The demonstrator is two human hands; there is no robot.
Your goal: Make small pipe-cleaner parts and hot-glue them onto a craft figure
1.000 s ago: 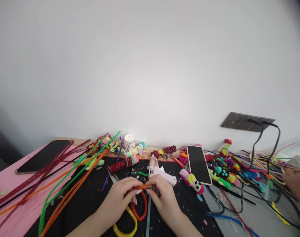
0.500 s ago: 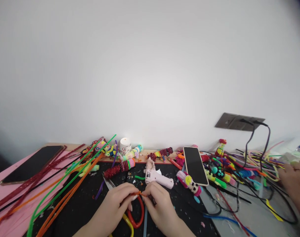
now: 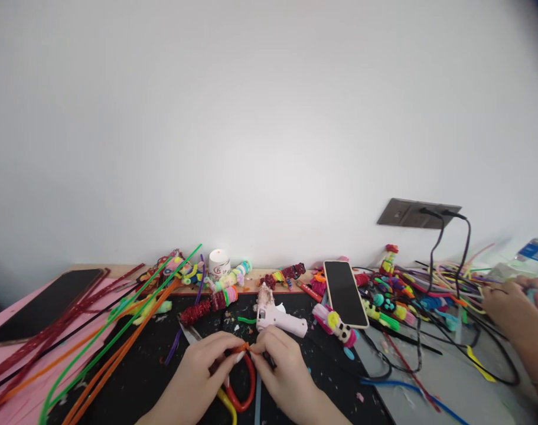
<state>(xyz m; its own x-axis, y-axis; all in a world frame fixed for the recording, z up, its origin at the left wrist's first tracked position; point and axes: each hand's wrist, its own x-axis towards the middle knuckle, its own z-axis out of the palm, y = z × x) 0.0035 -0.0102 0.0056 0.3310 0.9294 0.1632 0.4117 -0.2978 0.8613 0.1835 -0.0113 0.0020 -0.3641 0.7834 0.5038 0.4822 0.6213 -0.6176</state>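
Observation:
Between my fingertips is a short orange pipe cleaner (image 3: 247,347), mostly hidden by the fingers. My left hand (image 3: 211,369) pinches it from the left. From the other side my right hand (image 3: 281,366) pinches it too, and the fingertips nearly meet. Beneath them lie scissors (image 3: 252,383) with red and yellow handles, the blades pointing up and left. Just beyond my hands rests a pale pink glue gun (image 3: 281,320), with a green scrap (image 3: 246,320) beside it. A translucent glue stick (image 3: 257,395) shows between my wrists.
Long pipe cleaners (image 3: 131,336) cross pink paper and a dark phone (image 3: 47,304) at left. A white-framed phone (image 3: 346,294), pipe-cleaner dolls (image 3: 337,327) and tangled black cables (image 3: 508,354) lie right. A paper cup (image 3: 219,262) stands behind. Another person's hand (image 3: 517,319) works at far right.
The view has turned slightly, so most things sit a little further left. My hands keep their pinch on the orange piece. The other person's hand has risen slightly and now shows something pale blue.

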